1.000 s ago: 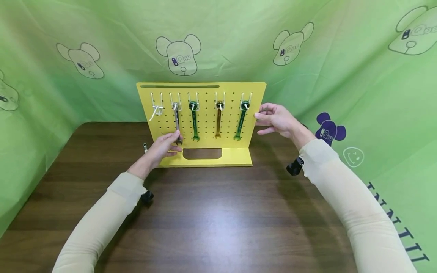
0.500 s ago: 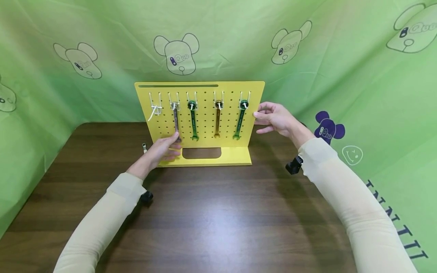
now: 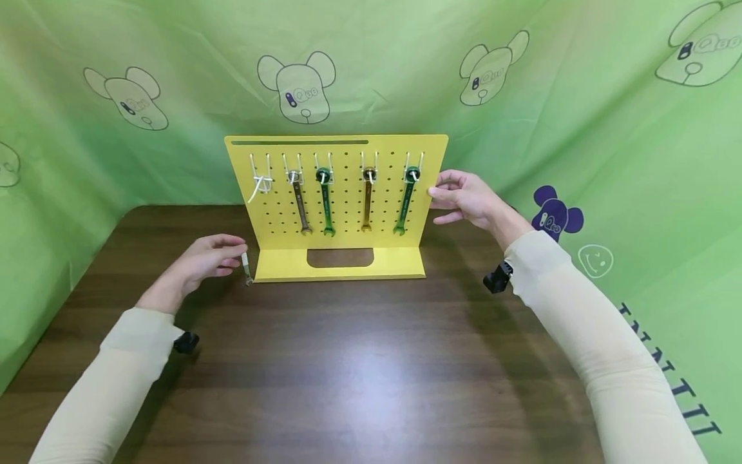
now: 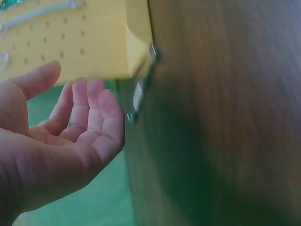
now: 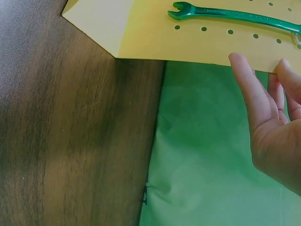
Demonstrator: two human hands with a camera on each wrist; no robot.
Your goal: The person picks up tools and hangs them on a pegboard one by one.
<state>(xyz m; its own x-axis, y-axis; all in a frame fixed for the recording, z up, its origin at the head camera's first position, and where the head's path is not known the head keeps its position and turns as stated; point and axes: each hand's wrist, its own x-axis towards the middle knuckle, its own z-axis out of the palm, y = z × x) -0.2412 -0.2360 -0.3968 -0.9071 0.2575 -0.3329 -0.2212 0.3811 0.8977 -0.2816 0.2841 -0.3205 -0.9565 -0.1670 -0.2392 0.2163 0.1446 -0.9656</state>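
Observation:
A yellow pegboard stand (image 3: 342, 235) stands upright, with several wrenches hanging on its white hooks: a silver-grey one (image 3: 300, 206), a green one (image 3: 327, 209), a bronze one (image 3: 368, 206) and a green one (image 3: 404, 206) at the right. My left hand (image 3: 211, 258) is left of the stand, fingertips right at the upper end of a small wrench (image 3: 246, 269) with a white label, lying on the table. In the left wrist view, the fingers of my left hand (image 4: 87, 122) are loosely bent and apart. My right hand (image 3: 466, 196) pinches the board's right edge, thumb in front, other fingers partly hidden behind.
The leftmost hook (image 3: 263, 183) carries no wrench, and a white tie hangs from it. Beneath everything is a brown wooden table (image 3: 348, 361). A green printed curtain (image 3: 394, 71) closes off the back and sides.
My left hand has left the lower end of the silver-grey wrench and moved left to the small wrench on the table. The silver-grey wrench now hangs slanted. The right hand keeps its place.

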